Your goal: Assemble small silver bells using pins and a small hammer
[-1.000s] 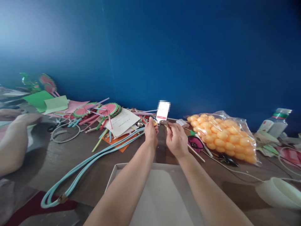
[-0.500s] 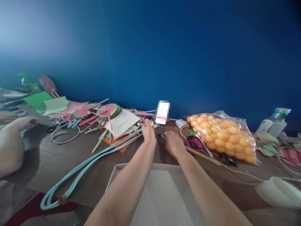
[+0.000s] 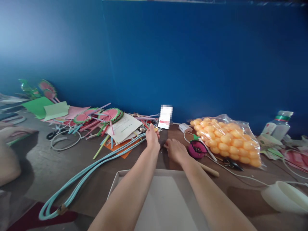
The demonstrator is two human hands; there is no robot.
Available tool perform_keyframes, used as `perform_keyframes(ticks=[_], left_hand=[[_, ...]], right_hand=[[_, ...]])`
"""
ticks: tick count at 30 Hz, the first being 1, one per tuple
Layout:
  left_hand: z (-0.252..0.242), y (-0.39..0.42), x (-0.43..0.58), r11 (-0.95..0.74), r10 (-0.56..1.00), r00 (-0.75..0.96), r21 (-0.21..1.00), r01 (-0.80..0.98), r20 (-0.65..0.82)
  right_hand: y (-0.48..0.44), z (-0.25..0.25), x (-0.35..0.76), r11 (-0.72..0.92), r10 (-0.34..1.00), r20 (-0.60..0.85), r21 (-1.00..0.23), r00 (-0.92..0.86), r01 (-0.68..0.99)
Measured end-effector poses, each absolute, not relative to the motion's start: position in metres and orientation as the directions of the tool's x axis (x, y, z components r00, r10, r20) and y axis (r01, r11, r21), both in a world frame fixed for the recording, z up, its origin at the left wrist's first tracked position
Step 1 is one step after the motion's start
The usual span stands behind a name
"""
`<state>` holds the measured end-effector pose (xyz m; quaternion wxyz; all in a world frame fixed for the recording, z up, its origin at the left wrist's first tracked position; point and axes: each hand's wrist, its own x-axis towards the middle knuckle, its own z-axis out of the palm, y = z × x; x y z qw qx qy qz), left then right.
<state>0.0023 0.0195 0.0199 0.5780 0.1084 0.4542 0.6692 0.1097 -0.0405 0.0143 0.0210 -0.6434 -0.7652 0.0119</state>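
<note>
My left hand (image 3: 152,138) is closed at the far end of a doubled light blue cord (image 3: 93,166). Small shiny metal pieces (image 3: 142,129) show beside its fingers; exactly what the fingertips pinch is hidden. To the right, my right hand (image 3: 176,149) is wrapped over a wooden stick (image 3: 210,170) lying low over the table. The stick's tip pokes out left of the fingers and its thick end comes out under the forearm. A purple round pouch (image 3: 197,149) sits right of this hand. Behind both hands a phone (image 3: 165,117) with a lit screen leans upright.
A white box tray (image 3: 166,199) lies under my forearms. Paper fans (image 3: 110,116), papers (image 3: 125,126) and straws crowd the left. On the right are a bag of orange balls (image 3: 226,139), a bottle (image 3: 280,125) and a white cup (image 3: 284,196). Another person's arm (image 3: 9,154) rests far left.
The wooden stick has shifted with my right hand, its thick end now nearer to me and further left. My left hand stays by the cord's end. The view has tilted slightly upward.
</note>
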Motion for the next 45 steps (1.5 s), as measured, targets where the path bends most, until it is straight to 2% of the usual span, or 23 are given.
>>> perform_keyframes(ticks=[4, 6, 8, 11, 13, 15, 23, 45], left_hand=[[0.023, 0.016, 0.004, 0.126, 0.899, -0.22, 0.706, -0.697, -0.378], [0.024, 0.015, 0.005, 0.164, 0.911, -0.161, 0.691, -0.704, -0.38], [0.025, 0.014, 0.007, 0.198, 0.922, -0.101, 0.681, -0.705, -0.374], [0.027, 0.01, 0.009, 0.243, 0.94, 0.0, 0.673, -0.699, -0.34], [0.028, 0.008, 0.01, 0.267, 0.947, 0.059, 0.668, -0.695, -0.317], [0.029, 0.007, 0.011, 0.286, 0.948, 0.103, 0.67, -0.685, -0.3], [0.023, 0.004, 0.013, 0.297, 0.952, 0.254, 0.705, -0.644, -0.168], [0.022, 0.003, 0.014, 0.26, 0.939, 0.341, 0.76, -0.596, -0.055]], right_hand=[[-0.039, 0.011, 0.11, 0.177, 0.984, 0.04, -0.081, -0.174, 0.981], [-0.038, 0.012, 0.11, 0.159, 0.984, 0.103, -0.149, -0.145, 0.976], [-0.036, 0.014, 0.11, 0.153, 0.962, 0.262, -0.274, -0.08, 0.95], [-0.035, 0.017, 0.111, 0.255, 0.827, 0.56, -0.438, 0.04, 0.862], [-0.033, 0.017, 0.112, 0.351, 0.726, 0.683, -0.459, 0.073, 0.816], [-0.032, 0.016, 0.113, 0.402, 0.676, 0.732, -0.46, 0.083, 0.792], [-0.031, 0.015, 0.115, 0.393, 0.716, 0.691, -0.514, 0.097, 0.762], [-0.027, 0.017, 0.117, 0.461, 0.654, 0.733, -0.582, 0.187, 0.67]])
